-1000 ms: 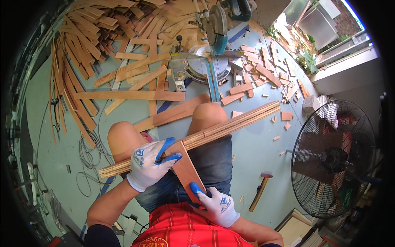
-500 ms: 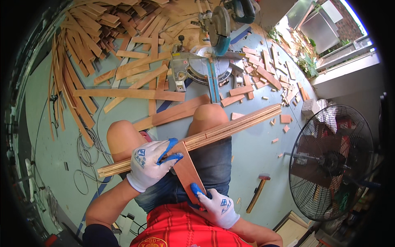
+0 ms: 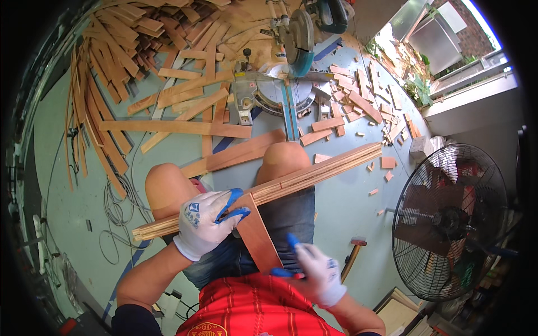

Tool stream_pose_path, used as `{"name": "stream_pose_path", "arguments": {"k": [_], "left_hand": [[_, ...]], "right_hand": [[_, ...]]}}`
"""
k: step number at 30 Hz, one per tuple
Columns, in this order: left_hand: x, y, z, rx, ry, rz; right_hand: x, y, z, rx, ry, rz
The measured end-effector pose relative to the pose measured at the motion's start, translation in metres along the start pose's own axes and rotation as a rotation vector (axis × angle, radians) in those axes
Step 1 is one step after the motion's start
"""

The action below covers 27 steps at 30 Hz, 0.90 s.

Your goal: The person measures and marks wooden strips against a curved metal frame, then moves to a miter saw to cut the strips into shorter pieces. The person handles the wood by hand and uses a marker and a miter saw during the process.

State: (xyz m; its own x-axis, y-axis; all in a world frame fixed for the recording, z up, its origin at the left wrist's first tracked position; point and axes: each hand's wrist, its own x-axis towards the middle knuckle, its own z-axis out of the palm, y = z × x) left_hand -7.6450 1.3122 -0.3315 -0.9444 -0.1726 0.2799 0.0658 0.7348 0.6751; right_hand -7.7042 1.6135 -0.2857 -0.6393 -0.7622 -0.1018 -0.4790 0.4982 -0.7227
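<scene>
My left hand [image 3: 204,221], in a white glove with blue fingertips, is closed round a stack of long narrow wooden strips [image 3: 319,171]. The stack lies slantwise across my thighs, its layered edges upward, with a red mark near the middle. The same hand's thumb and fingertips pin the upper end of a short reddish-brown board [image 3: 260,238] against it. That board runs down toward my red shirt. My right hand [image 3: 319,274], gloved alike and blurred, is just right of the board's lower end, apart from it, thumb and forefinger spread.
Ahead stands a miter saw [image 3: 294,61] amid wood planks [image 3: 176,127] on the left and short offcuts [image 3: 364,103] on the right. A black fan [image 3: 448,221] and a hammer [image 3: 352,260] are at my right. Coiled cable [image 3: 120,207] lies at my left.
My right hand has let go of the short board's lower end and moved to the right, its fingers spreading. The left hand, strips and board have stayed nearly still.
</scene>
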Motion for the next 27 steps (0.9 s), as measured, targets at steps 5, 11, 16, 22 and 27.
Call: {"name": "stream_pose_path", "arguments": {"k": [5,11,16,22,27], "left_hand": [[-0.001,0.000,-0.001,0.020,-0.005,-0.008],[-0.002,-0.003,-0.001,0.048,-0.007,0.002],[-0.004,-0.004,0.000,0.026,0.003,-0.012],[-0.002,-0.004,0.000,0.021,-0.003,-0.005],[-0.001,-0.003,-0.001,0.017,-0.025,0.010]], "right_hand": [[0.035,0.004,-0.040,0.370,0.366,-0.057],[0.086,0.006,-0.006,0.447,0.354,-0.033],[0.098,0.002,0.011,0.264,0.336,-0.197],[0.100,0.001,0.013,0.157,0.271,-0.264],[0.098,0.002,0.011,0.071,0.251,-0.345]]}}
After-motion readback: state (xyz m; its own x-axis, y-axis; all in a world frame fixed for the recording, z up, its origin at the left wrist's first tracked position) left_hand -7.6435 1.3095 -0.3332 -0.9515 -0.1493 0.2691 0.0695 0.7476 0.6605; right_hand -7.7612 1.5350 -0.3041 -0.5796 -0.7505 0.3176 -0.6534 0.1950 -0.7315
